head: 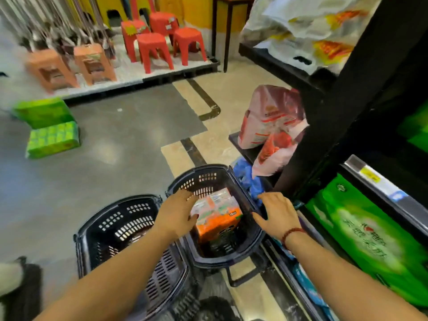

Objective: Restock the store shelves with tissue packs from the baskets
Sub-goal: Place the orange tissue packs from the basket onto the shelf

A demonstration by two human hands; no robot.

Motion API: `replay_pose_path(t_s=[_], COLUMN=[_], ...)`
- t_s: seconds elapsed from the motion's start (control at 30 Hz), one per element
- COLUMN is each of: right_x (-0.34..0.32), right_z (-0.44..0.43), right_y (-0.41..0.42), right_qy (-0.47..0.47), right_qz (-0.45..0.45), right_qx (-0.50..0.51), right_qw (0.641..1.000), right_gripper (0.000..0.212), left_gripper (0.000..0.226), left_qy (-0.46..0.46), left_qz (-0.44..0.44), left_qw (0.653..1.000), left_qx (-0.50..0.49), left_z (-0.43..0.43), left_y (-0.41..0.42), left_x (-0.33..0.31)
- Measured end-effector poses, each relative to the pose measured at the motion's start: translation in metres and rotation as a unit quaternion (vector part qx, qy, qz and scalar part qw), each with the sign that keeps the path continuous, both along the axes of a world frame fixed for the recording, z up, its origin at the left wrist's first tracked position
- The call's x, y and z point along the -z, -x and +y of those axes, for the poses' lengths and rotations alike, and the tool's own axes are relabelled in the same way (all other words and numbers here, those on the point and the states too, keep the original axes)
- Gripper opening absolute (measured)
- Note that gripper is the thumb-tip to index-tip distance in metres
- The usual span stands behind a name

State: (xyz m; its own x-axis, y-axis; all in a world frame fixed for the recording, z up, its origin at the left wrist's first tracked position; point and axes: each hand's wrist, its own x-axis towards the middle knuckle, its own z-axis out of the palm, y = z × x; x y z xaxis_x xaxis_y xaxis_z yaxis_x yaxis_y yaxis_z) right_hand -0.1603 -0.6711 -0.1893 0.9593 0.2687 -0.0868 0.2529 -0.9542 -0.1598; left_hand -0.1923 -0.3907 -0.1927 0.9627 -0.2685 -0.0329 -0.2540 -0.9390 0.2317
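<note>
An orange tissue pack (217, 218) is being contained in the right-hand basket (201, 179). Nothing is being grasped: the left hand (179, 215) and right hand (278, 213) are being held above it, fingers relaxed.

Bare forearms; red bead bracelet (292, 235) on right wrist.

Both arms extended forward, left hand (179, 213) and right hand (276, 212) open, fingers spread
</note>
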Motion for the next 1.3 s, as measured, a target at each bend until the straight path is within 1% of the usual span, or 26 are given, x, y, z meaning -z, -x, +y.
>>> replay_pose_path(t_s=[0.1, 0.17, 0.23, 0.3, 0.37, 0.47, 0.5, 0.6, 0.7, 0.77, 0.83, 0.9, 0.93, 1.0, 1.1, 1.17, 1.23, 1.3], right_x=[0.019, 0.037, 0.059, 0.084, 0.111, 0.161, 0.181, 0.242, 0.298, 0.333, 0.364, 0.391, 0.402, 0.422, 0.443, 0.454, 0.462, 0.467], right_z=[0.010, 0.015, 0.020, 0.023, 0.026, 0.029, 0.030, 0.029, 0.028, 0.027, 0.025, 0.023, 0.021, 0.020, 0.021, 0.020, 0.020, 0.020], right_y=[-0.026, -0.046, -0.068, -0.089, -0.111, -0.139, -0.147, -0.163, -0.168, -0.168, -0.169, -0.170, -0.170, -0.172, -0.175, -0.174, -0.172, -0.169], right_qy=[-0.006, -0.010, -0.022, -0.040, -0.063, -0.079, -0.078, -0.084, -0.132, -0.152, -0.158, -0.170, -0.183, -0.219, -0.275, -0.315, -0.333, -0.341], right_qz=[0.030, 0.058, 0.082, 0.113, 0.149, 0.190, 0.206, 0.258, 0.300, 0.317, 0.334, 0.350, 0.354, 0.352, 0.328, 0.308, 0.297, 0.293], right_qx=[-0.018, -0.034, -0.046, -0.040, -0.017, -0.001, -0.005, 0.008, 0.059, 0.103, 0.157, 0.208, 0.225, 0.248, 0.276, 0.287, 0.296, 0.303], right_qw=[0.999, 0.998, 0.995, 0.992, 0.987, 0.978, 0.975, 0.963, 0.943, 0.930, 0.916, 0.897, 0.889, 0.876, 0.861, 0.851, 0.845, 0.840], right_gripper=[0.046, 0.049, 0.046, 0.046, 0.046, 0.036, 0.037, 0.050, 0.053, 0.064, 0.083, 0.090, 0.089, 0.078, 0.050, 0.030, 0.025, 0.030], left_gripper=[0.047, 0.053, 0.058, 0.061, 0.064, 0.069, 0.070, 0.075, 0.080, 0.084, 0.088, 0.087, 0.086, 0.083, 0.066, 0.058, 0.059, 0.063], left_qy=[0.011, 0.005, 0.006, 0.028, 0.057, 0.080, 0.086, 0.123, 0.165, 0.197, 0.234, 0.285, 0.309, 0.347, 0.404, 0.432, 0.453, 0.452], left_qz=[0.016, 0.053, 0.096, 0.121, 0.149, 0.193, 0.204, 0.240, 0.251, 0.250, 0.248, 0.246, 0.240, 0.225, 0.188, 0.170, 0.154, 0.147], left_qw=[0.999, 0.996, 0.989, 0.980, 0.965, 0.942, 0.937, 0.915, 0.887, 0.864, 0.834, 0.797, 0.777, 0.733, 0.689, 0.652, 0.614, 0.595], left_qx=[-0.033, -0.070, -0.111, -0.154, -0.208, -0.262, -0.270, -0.301, -0.350, -0.390, -0.434, -0.472, -0.494, -0.541, -0.571, -0.600, -0.628, -0.648], left_z=[0.007, 0.009, 0.011, 0.009, 0.003, -0.010, -0.015, -0.031, -0.042, -0.049, -0.056, -0.060, -0.061, -0.064, -0.070, -0.074, -0.076, -0.078], left_y=[-0.010, -0.018, -0.026, -0.033, -0.039, -0.051, -0.056, -0.066, -0.073, -0.077, -0.081, -0.085, -0.086, -0.089, -0.094, -0.096, -0.099, -0.101], left_x=[0.024, 0.044, 0.069, 0.095, 0.124, 0.175, 0.194, 0.251, 0.304, 0.335, 0.360, 0.381, 0.390, 0.405, 0.425, 0.435, 0.445, 0.452])
